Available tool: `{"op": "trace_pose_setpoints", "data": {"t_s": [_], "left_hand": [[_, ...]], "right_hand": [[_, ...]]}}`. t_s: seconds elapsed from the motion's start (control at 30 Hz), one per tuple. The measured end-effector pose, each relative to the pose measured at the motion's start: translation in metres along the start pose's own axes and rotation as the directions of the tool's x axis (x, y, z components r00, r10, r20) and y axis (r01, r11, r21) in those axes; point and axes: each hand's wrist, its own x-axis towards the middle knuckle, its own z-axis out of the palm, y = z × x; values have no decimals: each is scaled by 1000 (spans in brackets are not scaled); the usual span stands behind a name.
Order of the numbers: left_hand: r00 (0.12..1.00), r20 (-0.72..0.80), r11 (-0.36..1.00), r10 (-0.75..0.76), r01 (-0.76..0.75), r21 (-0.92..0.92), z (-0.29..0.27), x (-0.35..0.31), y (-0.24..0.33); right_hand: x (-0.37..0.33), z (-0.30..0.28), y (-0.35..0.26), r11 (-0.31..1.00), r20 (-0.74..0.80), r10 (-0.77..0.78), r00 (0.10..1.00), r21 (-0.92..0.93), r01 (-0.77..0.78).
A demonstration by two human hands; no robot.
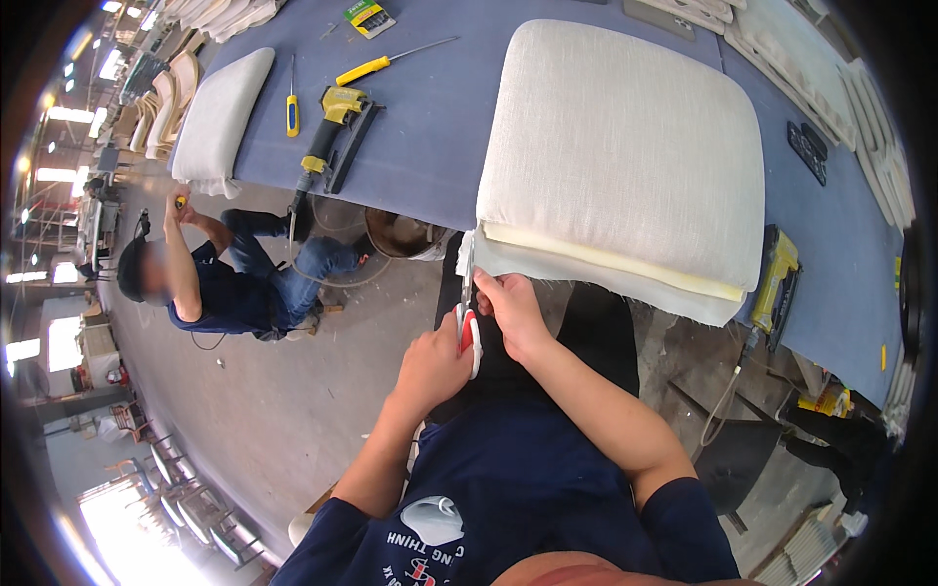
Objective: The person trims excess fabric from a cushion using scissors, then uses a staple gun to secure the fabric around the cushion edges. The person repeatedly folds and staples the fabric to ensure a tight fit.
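Along the near edge of the blue table [415, 127], a pale cushion [625, 146] is lying, left hand [435, 366] is gripping red-and-white scissors [471, 335], right hand [515, 314] is curling its fingers beside them, hold unclear.

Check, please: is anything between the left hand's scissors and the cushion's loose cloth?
Nothing visible does: the scissors in the left hand reach the loose cloth at the near left corner of the cushion. The right hand is close beside the blades.
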Motion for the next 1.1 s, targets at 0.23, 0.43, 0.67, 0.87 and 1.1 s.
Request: {"op": "trace_pose_setpoints", "data": {"t_s": [0.23, 0.43, 0.67, 0.87, 1.1], "left_hand": [[1000, -7, 1000, 14, -14, 6, -9, 4, 1], [1000, -16, 1000, 18, -18, -15, -7, 4, -6], [998, -38, 999, 45, -45, -16, -9, 11, -8], [997, -10, 990, 79, -80, -119, -10, 8, -16], [971, 166, 318, -174, 215, -923, 4, -9, -19]], "right_hand": [[-2, 4, -5, 1000, 7, -20, 1000, 17, 20], [0, 1, -2, 1000, -2, -4, 1000, -9, 4], [-4, 7, -9, 1000, -22, 0, 1000, 11, 0], [1, -4, -7, 999, 34, 25, 999, -33, -24], [-14, -72, 1, 933, 81, -57, 995, -350, 82]]}}
